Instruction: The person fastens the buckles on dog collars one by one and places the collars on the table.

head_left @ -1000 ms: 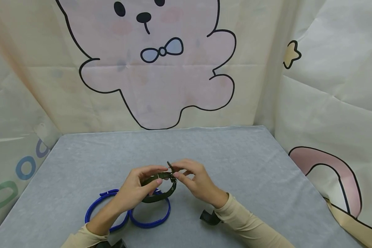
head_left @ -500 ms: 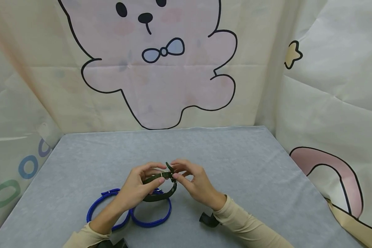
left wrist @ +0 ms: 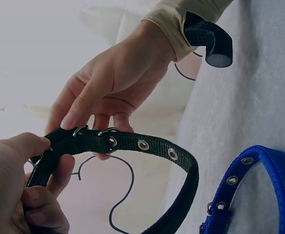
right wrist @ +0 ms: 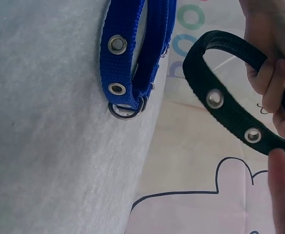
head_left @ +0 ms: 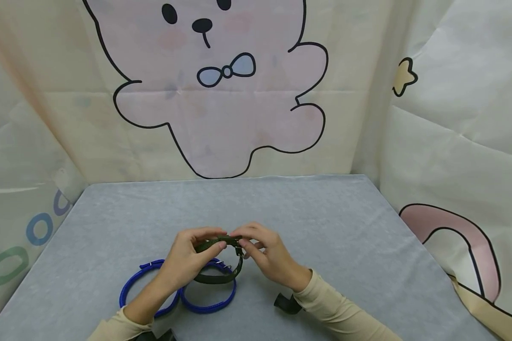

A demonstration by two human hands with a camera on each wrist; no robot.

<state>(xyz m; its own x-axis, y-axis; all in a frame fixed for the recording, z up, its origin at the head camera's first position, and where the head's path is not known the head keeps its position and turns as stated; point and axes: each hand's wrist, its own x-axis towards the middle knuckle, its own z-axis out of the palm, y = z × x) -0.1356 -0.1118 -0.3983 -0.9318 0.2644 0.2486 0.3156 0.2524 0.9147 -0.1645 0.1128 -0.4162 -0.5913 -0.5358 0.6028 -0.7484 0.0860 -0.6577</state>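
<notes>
A dark green pet collar (head_left: 216, 279) is held up between both hands, buckled into a loop. Its band (left wrist: 157, 146) shows metal-rimmed eyelets and a D-ring in the left wrist view. My left hand (head_left: 187, 255) grips the collar near the buckle, thumb in front and fingers behind. With thumb and fingertips, my right hand (head_left: 269, 253) pinches the strap beside the buckle. The strap's free end now lies along the band, partly hidden by the fingers. Below hangs the loop's lower part, overlapping a blue collar (head_left: 209, 309) in the head view.
Another blue collar (head_left: 125, 289) lies on the grey cloth-covered table (head_left: 324, 213), left of the first and partly behind the left forearm. A black wrist-camera mount (head_left: 288, 303) sits by the right sleeve. Printed curtains (head_left: 260, 118) enclose the table's back and sides.
The collar's upright strap end has folded down flat along the band under the right fingers. The collar loop has tilted slightly lower. Blue collars stay in place.
</notes>
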